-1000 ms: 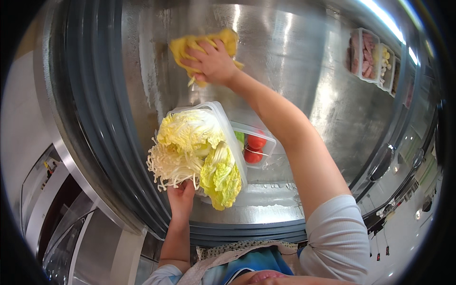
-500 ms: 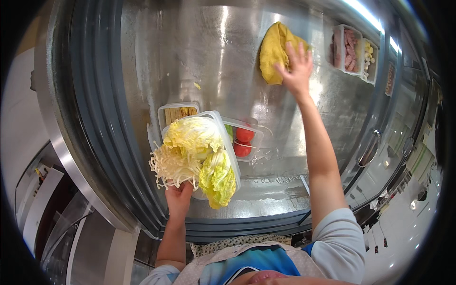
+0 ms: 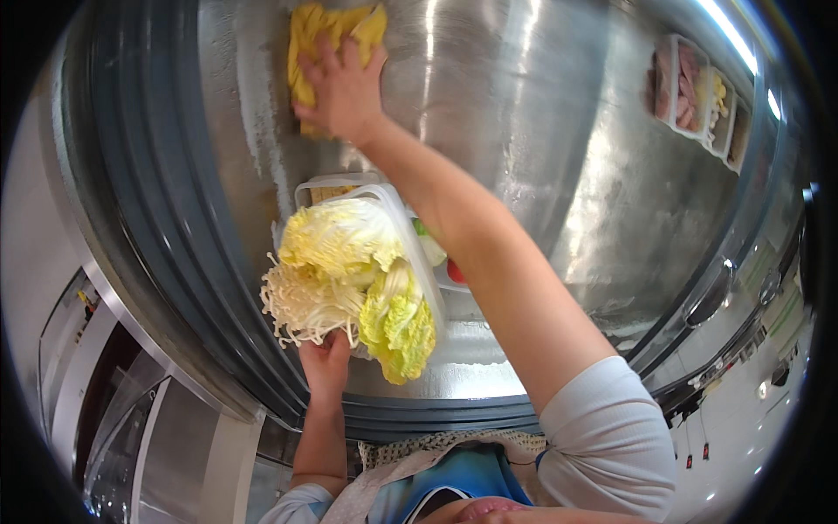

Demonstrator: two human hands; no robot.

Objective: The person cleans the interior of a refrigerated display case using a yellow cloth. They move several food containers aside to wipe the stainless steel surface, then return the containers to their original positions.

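My right hand lies with spread fingers on a yellow cloth, pressing it to the metal surface at the far left. My left hand is closed on the near edge of a clear plastic container, its fingers partly hidden beneath the food. In the container are napa cabbage and a bunch of enoki mushrooms, with some cabbage leaves hanging over its near side. Behind it, another plastic container shows only in part. My right forearm covers most of a container with a red tomato.
At the far right, plastic containers hold pinkish meat and pale pieces. Grey ridged rails run along the left and near edges of the metal surface. A glass-sided rim with a handle bounds the right.
My right hand has swept the yellow cloth from the far right-centre to the far left. That forearm now crosses over the tomatoes. My left hand and the container of vegetables have barely moved.
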